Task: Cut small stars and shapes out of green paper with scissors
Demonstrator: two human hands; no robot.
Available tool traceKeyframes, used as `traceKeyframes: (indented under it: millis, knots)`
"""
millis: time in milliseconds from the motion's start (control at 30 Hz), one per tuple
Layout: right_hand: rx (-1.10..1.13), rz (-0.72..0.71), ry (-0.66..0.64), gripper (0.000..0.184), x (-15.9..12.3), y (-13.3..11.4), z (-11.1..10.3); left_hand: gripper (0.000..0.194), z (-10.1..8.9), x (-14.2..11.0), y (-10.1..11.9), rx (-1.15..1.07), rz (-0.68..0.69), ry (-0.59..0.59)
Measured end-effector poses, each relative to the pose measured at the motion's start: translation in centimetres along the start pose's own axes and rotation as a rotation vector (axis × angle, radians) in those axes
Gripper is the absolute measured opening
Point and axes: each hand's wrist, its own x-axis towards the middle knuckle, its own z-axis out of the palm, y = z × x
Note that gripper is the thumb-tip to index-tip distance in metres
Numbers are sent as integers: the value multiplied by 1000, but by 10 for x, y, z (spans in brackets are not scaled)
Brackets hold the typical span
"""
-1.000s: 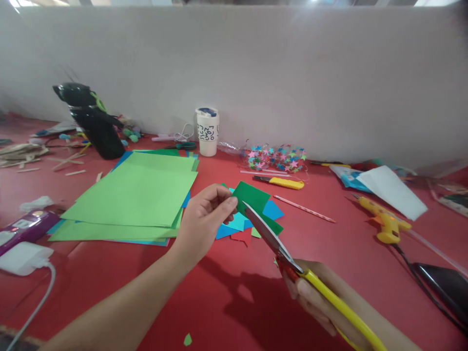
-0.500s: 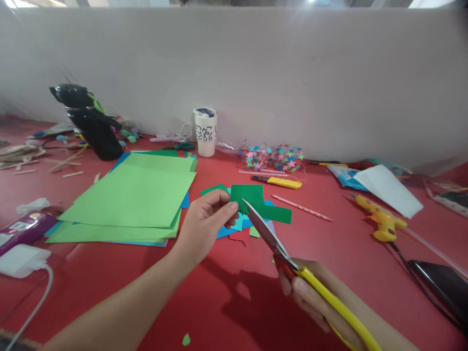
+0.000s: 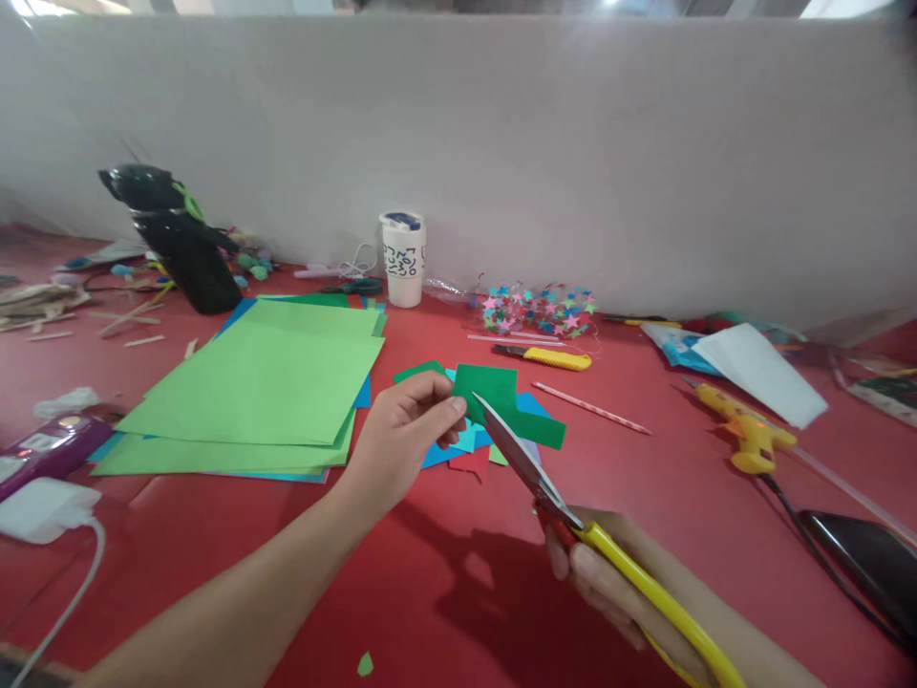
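Between thumb and fingers, my left hand (image 3: 412,430) pinches a dark green piece of paper (image 3: 491,390) by its left edge. A strip of that paper sticks out to the right, partly cut from the rest. My right hand (image 3: 608,564) is wrapped round scissors (image 3: 526,462) with yellow and red handles. Their blades point up and left, nearly together, with the tips over the green paper beside my left fingertips. Beneath the paper lie blue, light blue, red and green paper scraps (image 3: 469,440) on the red table.
A stack of light green sheets (image 3: 265,373) lies left, near a black bottle (image 3: 182,239) and a white cup (image 3: 402,258). Beyond the scraps are a yellow cutter knife (image 3: 555,358) and a striped stick (image 3: 593,408). A yellow glue gun (image 3: 749,435) with its cord lies right.
The green strip's right end has dropped a little and tilts downward. The scissor tips have shifted slightly left and down. My left hand stays nearly still.
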Motion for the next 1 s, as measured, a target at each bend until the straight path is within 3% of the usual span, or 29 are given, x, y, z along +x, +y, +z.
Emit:
traceKeyframes:
  millis: [500, 1000]
  knots:
    - [-20, 8, 161, 59, -5, -4, 16, 16, 2, 0, -7, -92, -36, 8]
    - [44, 26, 172, 51, -3, 7, 15, 17, 2, -1, -5, -101, -39, 11]
